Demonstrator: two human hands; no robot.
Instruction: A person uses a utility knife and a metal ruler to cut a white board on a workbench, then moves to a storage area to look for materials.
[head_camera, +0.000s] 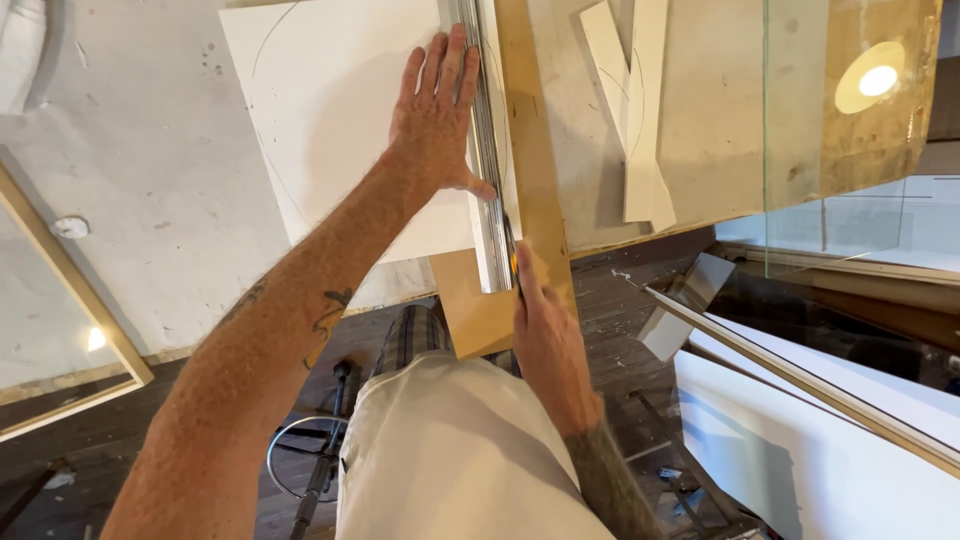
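Note:
My left hand presses flat on a white board with a faint pencilled curve, fingers spread, thumb against a long metal straightedge that runs along the board's right side. My right hand is closed around a small cutting knife with a yellow part, its tip at the near end of the straightedge. A brown cutting strip lies under the straightedge and sticks out over the table's near edge.
White offcut strips lie on the worn worktable to the right. A glass sheet covers the table's right end. White panels and a metal rail lean at the lower right. A stool frame stands on the dark floor.

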